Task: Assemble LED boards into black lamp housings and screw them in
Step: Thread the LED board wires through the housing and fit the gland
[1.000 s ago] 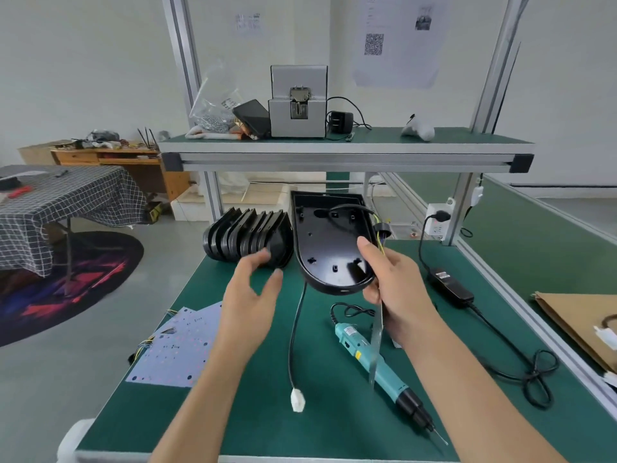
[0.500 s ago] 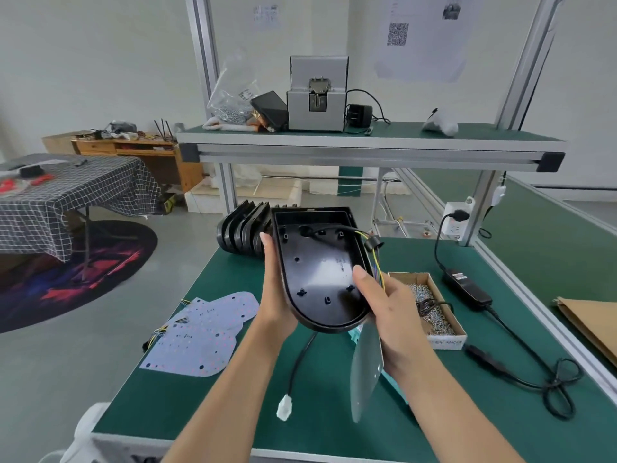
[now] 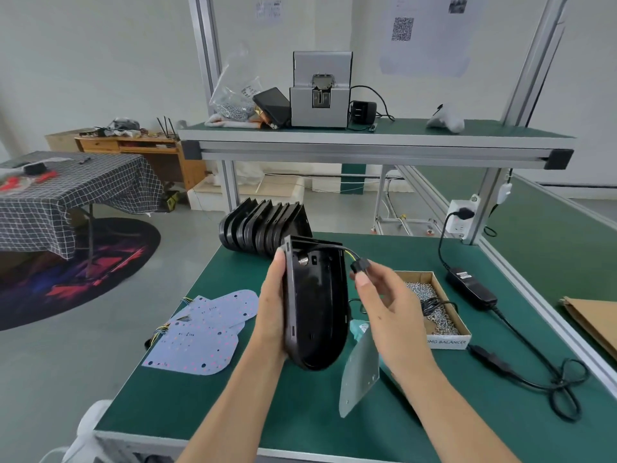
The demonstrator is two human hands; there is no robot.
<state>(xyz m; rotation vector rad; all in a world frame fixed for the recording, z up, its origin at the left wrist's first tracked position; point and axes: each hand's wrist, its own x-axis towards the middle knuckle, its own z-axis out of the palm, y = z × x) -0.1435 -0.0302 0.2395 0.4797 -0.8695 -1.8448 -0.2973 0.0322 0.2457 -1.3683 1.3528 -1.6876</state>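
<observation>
We held the housing (image 3: 314, 305) up off the bench (image 3: 300, 402), tilted on edge with its hollow side turned toward our right, so the inside and its wire could be reached. Our left hand (image 3: 272, 312) gripped it along the left rim, fingers wrapped behind and thumb on the near edge; that grip looked firm. Our right hand (image 3: 387, 305) pinched the black connector (image 3: 360, 265) at the end of the yellow-green wire (image 3: 349, 253) between thumb and forefinger, just beside the housing's upper right corner. The same hand also carried an LED board (image 3: 359, 372), which hung down below the palm, seen nearly edge-on; we could not tell which fingers clamped it. We judged the board was kept at hand to go into the shell once the wire was sorted.

More boards (image 3: 203, 332) lay flat at the left of the bench, close to its left edge, with their leads pointing out over it. A row of spare housings (image 3: 263, 228) stood at the far left corner. The screw box (image 3: 437, 309) sat just right of our right hand, and a teal screwdriver (image 3: 359, 328) showed partly behind the housing. A power brick (image 3: 470, 289) and its cable (image 3: 534, 372) ran along the right side. The near middle of the bench lay open, which seemed the natural spot to set the housing down.
</observation>
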